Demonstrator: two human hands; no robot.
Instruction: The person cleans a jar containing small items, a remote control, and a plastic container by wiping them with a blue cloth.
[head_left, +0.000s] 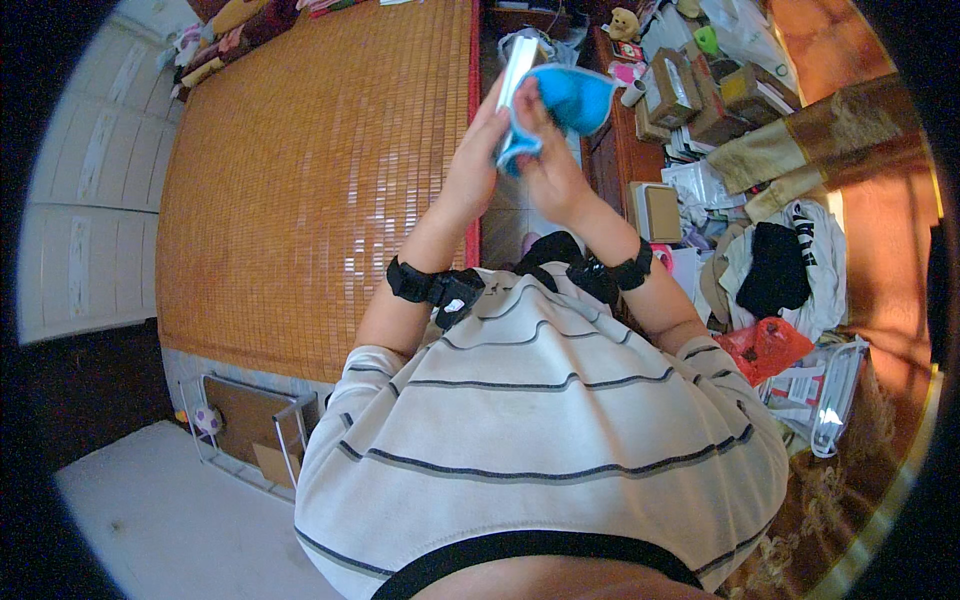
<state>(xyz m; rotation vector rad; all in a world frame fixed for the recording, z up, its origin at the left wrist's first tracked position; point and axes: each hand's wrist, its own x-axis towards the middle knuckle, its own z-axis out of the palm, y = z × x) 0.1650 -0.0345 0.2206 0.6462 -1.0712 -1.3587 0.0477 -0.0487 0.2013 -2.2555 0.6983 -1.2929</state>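
A slim white object (520, 66) with a pale, shiny edge stands up in my left hand (476, 161); most of it is hidden, so its kind is unclear. Against its right side, my right hand (553, 169) presses a blue cloth (576, 97) with a light border. One end of the cloth spreads out to the right past my fingers, and a lower fold hangs between the two palms. Both hands are close together, and the right fingers look blurred.
To the left lies a bed with a bamboo mat (315, 165) and a red edge. On the right, a wooden cabinet (609, 161) bears cardboard boxes (673, 86), a teddy bear (623, 25) and clutter. Clothes (776, 270) and a red plastic bag (765, 349) lie nearer.
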